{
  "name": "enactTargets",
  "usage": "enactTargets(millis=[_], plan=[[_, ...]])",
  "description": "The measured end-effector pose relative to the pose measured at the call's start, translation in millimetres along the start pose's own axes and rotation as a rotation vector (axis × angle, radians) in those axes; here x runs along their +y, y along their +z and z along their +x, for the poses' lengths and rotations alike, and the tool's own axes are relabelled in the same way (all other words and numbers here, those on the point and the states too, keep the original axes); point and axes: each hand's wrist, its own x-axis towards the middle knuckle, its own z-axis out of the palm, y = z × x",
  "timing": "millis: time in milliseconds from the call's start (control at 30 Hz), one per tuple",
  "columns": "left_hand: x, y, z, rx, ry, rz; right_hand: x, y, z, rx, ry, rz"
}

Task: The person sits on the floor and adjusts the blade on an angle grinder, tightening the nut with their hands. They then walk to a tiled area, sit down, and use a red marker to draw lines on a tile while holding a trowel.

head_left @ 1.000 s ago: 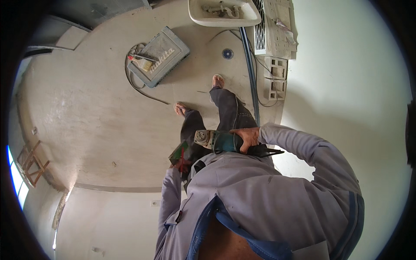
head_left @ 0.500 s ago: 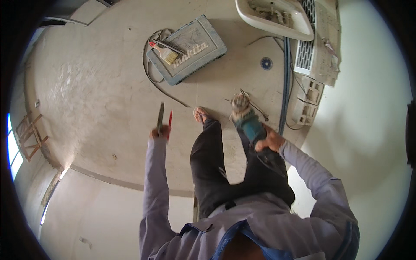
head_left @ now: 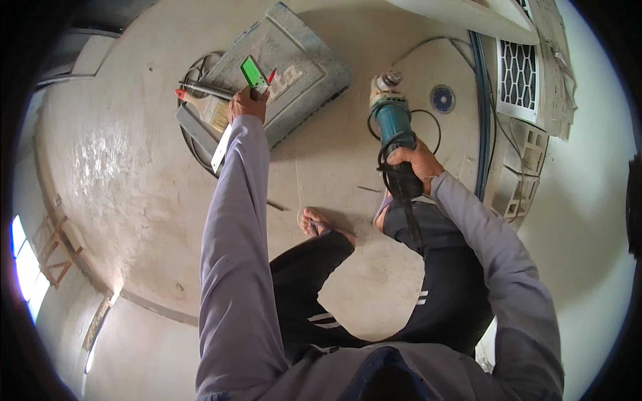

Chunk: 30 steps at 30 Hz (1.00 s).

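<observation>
My left hand (head_left: 247,107) is closed over the grey-blue tool case (head_left: 297,40). It holds what looks like a square with a green head (head_left: 253,71) and a pale blade, plus a thin red pencil-like stick (head_left: 272,75). Whether these touch the lid I cannot tell. A paintbrush (head_left: 200,105) with a red-tipped handle and a dark metal rod (head_left: 205,89) lie on the case beside that hand. My right hand (head_left: 420,165) grips a teal and black angle grinder (head_left: 393,120) by its body, head pointing away from me. Black cord (head_left: 383,164) loops around the grinder; no disc shows on its head.
A blue cutting disc (head_left: 442,98) lies on the floor right of the grinder. Dark pipes (head_left: 479,113), hollow blocks (head_left: 528,157) and a patterned grille (head_left: 518,77) line the right wall. A white basin (head_left: 468,17) is at the top. Small dark strips (head_left: 275,205) lie near my feet.
I have bent lower. My left hand has moved forward to the case with the square and red stick. The grinder has moved forward, away from my legs, still in my right hand.
</observation>
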Motion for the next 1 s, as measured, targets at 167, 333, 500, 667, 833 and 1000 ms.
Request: enactTargets(millis=[167, 333, 500, 667, 833, 1000], plan=[[5, 12, 12, -0.079, 0.047, 0.047, -11, 21, -17, -0.115, -0.037, 0.019], [-20, 14, 18, 0.28, 0.24, 0.252, -12, 67, -33, -0.258, -0.233, 0.053], [56, -60, -71, -0.271, -0.068, -1.155, 22, 87, -22, -0.279, -0.542, -0.199], [47, -71, -199, -0.445, 0.002, -1.81, 26, 110, -48, -0.708, -0.531, 0.024], [55, -76, -209, -0.61, 0.19, -2.187, 4, 113, -41, -0.799, -0.496, -0.52], [22, -75, -236, -0.327, 0.291, -2.287, -62, 95, -39, -0.979, -0.865, -1.096]])
